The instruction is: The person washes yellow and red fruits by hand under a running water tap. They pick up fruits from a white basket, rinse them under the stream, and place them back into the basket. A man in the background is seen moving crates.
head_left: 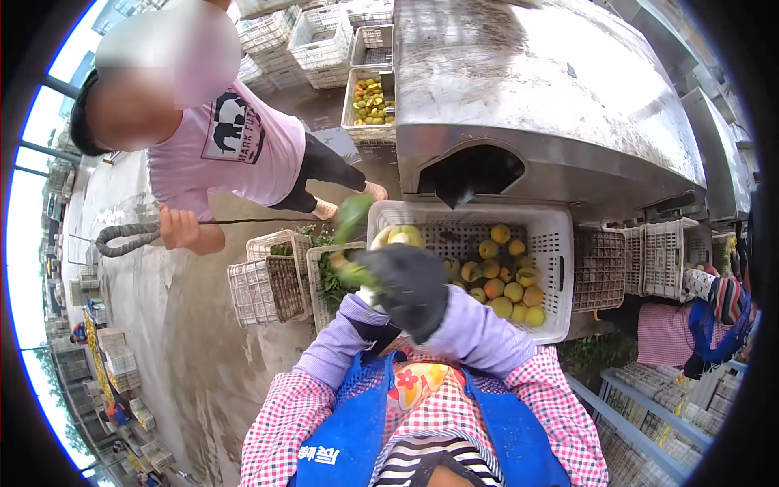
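My right hand [410,284], in a dark glove, is smeared by motion in front of my chest, over the near left part of a white plastic crate [560,219]. My left hand [367,299] is mostly hidden behind it; only a pale bit and a dark cuff show. Blurred green leaves [353,272] are beside my hands, and another green leaf [353,215] appears farther off. What either hand holds is unclear. Yellow-green and orange peaches [507,284] lie in the crate's right half, with pale yellow fruit [404,235] at its far left corner.
Beyond the crate stands a large metal machine [519,97] with a dark opening [471,174]. Left of it are smaller crates [268,284], some with leaves. A person [243,150] in pink grips a rod with a wrapped loop [126,235]. A crate of fruit [372,101] sits farther back.
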{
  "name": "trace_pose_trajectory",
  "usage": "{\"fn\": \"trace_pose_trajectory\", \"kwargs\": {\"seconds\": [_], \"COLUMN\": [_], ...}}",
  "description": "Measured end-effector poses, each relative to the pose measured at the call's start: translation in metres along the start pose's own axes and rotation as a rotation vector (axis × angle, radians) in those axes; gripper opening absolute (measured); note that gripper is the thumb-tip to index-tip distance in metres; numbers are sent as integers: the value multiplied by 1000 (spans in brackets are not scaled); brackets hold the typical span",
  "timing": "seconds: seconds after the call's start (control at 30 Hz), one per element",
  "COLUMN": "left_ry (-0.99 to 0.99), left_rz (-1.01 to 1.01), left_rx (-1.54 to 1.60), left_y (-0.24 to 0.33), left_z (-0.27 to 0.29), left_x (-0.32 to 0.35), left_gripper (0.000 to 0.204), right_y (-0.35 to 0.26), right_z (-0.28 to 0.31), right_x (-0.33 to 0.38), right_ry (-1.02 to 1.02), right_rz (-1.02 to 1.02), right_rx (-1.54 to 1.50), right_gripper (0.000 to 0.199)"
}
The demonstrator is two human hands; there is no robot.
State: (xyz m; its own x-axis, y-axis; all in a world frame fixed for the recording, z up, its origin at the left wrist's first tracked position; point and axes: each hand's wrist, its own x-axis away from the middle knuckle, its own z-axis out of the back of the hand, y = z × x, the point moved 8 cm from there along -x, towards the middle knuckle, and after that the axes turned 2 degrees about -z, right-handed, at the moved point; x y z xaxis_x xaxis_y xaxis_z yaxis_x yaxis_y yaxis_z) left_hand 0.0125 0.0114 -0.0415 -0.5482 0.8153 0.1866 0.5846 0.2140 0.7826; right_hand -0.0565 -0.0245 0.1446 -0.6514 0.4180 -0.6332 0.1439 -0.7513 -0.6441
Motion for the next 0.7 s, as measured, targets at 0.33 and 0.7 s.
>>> {"fn": "trace_pose_trajectory", "kwargs": {"seconds": [0.33,0.7], "left_ry": [-23,-32], "left_rz": [100,165], "left_rx": [-151,-209], "left_y": [9,15], "left_z": [-12,-46], "left_x": [9,-11], "left_gripper": [62,60], "right_y": [102,157], "right_z": [13,50], "right_x": [75,57], "right_ry": [-209,190], "right_rz": [-423,-636], "right_rx": [107,200], "right_gripper": [82,65]}}
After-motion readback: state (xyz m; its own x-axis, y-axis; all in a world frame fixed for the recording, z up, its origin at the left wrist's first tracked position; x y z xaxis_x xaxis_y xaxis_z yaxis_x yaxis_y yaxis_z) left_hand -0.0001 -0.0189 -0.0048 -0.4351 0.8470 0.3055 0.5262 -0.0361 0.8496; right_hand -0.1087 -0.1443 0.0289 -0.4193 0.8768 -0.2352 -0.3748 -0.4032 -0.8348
